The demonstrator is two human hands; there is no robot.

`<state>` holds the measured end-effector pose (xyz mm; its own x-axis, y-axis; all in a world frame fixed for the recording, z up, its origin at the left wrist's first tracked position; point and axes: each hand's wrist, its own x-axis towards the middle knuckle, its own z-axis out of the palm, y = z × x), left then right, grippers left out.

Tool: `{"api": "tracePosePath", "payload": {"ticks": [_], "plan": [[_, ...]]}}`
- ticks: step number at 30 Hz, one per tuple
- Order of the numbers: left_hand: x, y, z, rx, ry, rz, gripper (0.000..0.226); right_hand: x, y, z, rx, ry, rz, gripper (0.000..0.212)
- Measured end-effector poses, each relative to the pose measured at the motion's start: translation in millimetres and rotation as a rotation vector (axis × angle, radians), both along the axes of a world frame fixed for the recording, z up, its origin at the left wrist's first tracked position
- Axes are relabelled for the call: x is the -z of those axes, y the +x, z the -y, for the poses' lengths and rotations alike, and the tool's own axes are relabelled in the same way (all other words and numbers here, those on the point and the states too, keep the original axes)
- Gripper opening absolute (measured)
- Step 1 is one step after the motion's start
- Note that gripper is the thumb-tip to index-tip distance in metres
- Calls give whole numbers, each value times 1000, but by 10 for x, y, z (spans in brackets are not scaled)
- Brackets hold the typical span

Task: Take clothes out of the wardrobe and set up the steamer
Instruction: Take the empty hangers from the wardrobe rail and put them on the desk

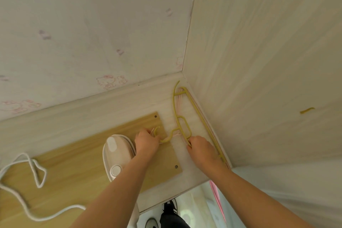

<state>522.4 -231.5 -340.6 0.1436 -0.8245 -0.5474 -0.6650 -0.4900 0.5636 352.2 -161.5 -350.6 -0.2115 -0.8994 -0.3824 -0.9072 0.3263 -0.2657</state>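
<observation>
**While both hands grip the hangers, the steamer lies just beside them**

Where the pale desk (pixel 129 102) meets the corner, a yellow hanger (pixel 182 126) lies flat on top of a bundle of pink hangers (pixel 179 101). Its long bar is pushed against the wood-grain side panel (pixel 268 61) on the right. The left hand (pixel 147 141) has its fingers curled round the hook end, where the yellow hook and some pale pink ones stick out past the knuckles. The right hand (pixel 200 149) pinches the yellow hanger at its shoulder, close to the panel, with the fingers bent down onto it.

The white steamer (pixel 115 152) lies on its side on a light wooden board (pixel 74 163) that rests on the desk. It is right against the left wrist, crowding that hand from the left. Its white cord (pixel 35 170) loops loosely over the board further left, well apart from the hangers.

Behind the desk stands a wall (pixel 74 33) with faded pink cartoon wallpaper. A short yellow mark (pixel 307 110) shows on the side panel. White fabric (pixel 286 190) fills the lower right, and a pink strip hangs at its edge, below the desk front. Past that front edge a shoe (pixel 151 223) shows on the floor
</observation>
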Motion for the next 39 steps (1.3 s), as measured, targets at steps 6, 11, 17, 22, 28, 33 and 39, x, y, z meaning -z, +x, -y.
{"api": "tracePosePath", "payload": {"ticks": [6, 11, 17, 22, 28, 33, 39], "plan": [[108, 3, -22, 17, -5, 2, 33, -9, -10, -17, -39, -9, -11, 21], [116, 1, -58, 46, -32, 6, 32, -46, -21, -76, -89, -53, -56, 27], [8, 0, -120, 149, -75, 68, 33, -165, -42, -168, -89, -130, -136, 20], [-193, -31, -286, 282, -179, 104, 35, -282, -20, -371, -82, -126, -166, 19], [-462, -44, -741, 524, -383, 141, 42, -461, 131, -779, -64, -158, -210, 25], [-534, 101, -1285, 714, -534, 158, 44, -663, 332, -1389, -8, -211, -198, 32], [-553, 305, -1967, 861, -694, 151, 46, -954, 605, -2188, 94, -267, -187, 41]]}}
